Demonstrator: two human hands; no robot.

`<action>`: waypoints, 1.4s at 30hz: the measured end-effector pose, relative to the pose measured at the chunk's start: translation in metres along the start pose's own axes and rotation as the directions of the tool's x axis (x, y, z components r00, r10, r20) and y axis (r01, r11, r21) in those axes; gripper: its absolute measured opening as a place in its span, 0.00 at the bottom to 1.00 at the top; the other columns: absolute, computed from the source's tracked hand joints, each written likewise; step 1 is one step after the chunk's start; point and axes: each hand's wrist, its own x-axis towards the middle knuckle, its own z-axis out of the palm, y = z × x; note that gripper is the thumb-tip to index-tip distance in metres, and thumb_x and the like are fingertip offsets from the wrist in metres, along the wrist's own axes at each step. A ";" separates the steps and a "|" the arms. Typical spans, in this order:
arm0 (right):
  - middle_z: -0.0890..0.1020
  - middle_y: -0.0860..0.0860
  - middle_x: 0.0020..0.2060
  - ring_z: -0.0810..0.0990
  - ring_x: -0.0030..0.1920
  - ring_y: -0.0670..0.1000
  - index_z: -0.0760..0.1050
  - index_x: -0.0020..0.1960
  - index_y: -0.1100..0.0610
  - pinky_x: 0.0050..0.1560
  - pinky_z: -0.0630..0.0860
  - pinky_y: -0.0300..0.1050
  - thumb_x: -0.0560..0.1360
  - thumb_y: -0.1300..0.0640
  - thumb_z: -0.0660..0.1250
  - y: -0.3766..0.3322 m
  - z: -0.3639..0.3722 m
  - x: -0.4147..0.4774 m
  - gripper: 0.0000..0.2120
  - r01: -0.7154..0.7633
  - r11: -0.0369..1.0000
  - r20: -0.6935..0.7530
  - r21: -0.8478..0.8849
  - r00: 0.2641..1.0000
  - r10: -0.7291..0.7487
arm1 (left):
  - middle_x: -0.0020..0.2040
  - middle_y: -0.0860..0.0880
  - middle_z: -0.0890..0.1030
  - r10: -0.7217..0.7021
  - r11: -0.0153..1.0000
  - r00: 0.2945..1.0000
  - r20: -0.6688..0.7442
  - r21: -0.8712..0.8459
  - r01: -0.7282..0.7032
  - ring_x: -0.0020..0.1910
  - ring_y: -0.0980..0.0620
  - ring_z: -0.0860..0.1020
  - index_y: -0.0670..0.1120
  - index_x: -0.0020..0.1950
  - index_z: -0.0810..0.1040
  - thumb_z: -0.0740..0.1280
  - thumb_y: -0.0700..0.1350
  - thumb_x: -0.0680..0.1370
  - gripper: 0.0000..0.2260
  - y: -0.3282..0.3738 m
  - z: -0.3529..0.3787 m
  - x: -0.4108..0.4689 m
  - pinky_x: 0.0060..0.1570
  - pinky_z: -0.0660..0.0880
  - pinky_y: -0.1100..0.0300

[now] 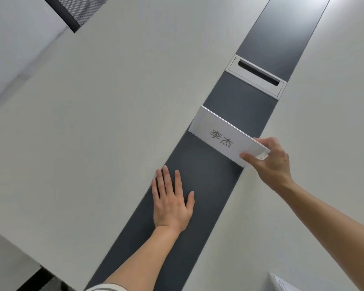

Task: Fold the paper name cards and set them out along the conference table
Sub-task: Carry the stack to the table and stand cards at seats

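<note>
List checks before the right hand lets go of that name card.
1. Right hand pinches the name card at its end, thumb on the front: ok.
2. Card folded, doubled layers showing at the held end: ok.
3. Card base seated flat on the dark strip: cannot tell.
4. Card apart from the cable box beyond it: ok.
5. Left hand flat on the strip, not touching the card: ok.
6. Printed face showing: ok.
</note>
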 end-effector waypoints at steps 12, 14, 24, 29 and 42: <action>0.78 0.51 0.61 0.77 0.58 0.56 0.68 0.65 0.52 0.57 0.76 0.52 0.65 0.48 0.77 -0.001 -0.006 0.004 0.32 -0.039 0.999 0.050 -0.018 0.998 0.040 | 0.77 0.34 0.55 -0.008 1.000 0.999 0.037 0.029 0.007 0.77 0.36 0.51 0.40 0.77 0.54 0.44 0.60 0.79 0.32 0.000 -0.006 0.000 0.74 0.53 0.40; 0.76 0.52 0.65 0.75 0.62 0.56 0.65 0.70 0.51 0.61 0.73 0.52 0.66 0.47 0.77 0.002 -0.015 -0.005 0.36 -0.045 0.999 0.045 -0.020 0.998 0.046 | 0.77 0.34 0.54 -0.013 0.999 0.998 0.059 0.046 0.010 0.77 0.36 0.50 0.41 0.77 0.53 0.41 0.61 0.79 0.33 -0.001 -0.007 0.000 0.74 0.52 0.40; 0.84 0.49 0.45 0.83 0.45 0.46 0.78 0.58 0.53 0.54 0.80 0.52 0.72 0.51 0.72 0.036 -0.111 -0.128 0.16 -0.055 0.998 0.054 -0.016 0.997 0.055 | 0.77 0.40 0.58 0.168 0.986 0.942 0.291 -0.074 -0.152 0.76 0.41 0.55 0.47 0.76 0.59 0.55 0.58 0.79 0.28 0.025 -0.063 -0.008 0.73 0.56 0.47; 0.84 0.43 0.44 0.83 0.44 0.41 0.80 0.54 0.49 0.51 0.80 0.47 0.70 0.44 0.72 0.078 -0.152 -0.215 0.15 -0.060 0.998 0.066 -0.009 0.996 0.061 | 0.69 0.55 0.72 0.561 0.768 0.758 0.334 -0.552 -0.325 0.69 0.54 0.69 0.54 0.71 0.67 0.59 0.63 0.76 0.26 0.089 -0.103 -0.081 0.68 0.67 0.51; 0.81 0.41 0.52 0.79 0.53 0.46 0.79 0.60 0.48 0.51 0.72 0.39 0.64 0.48 0.78 0.202 -0.178 -0.348 0.26 -0.250 0.968 0.146 -0.019 0.957 0.250 | 0.69 0.57 0.72 0.665 0.746 0.633 0.396 -0.393 -0.538 0.65 0.52 0.72 0.53 0.70 0.69 0.68 0.49 0.76 0.23 0.155 -0.077 -0.182 0.64 0.69 0.55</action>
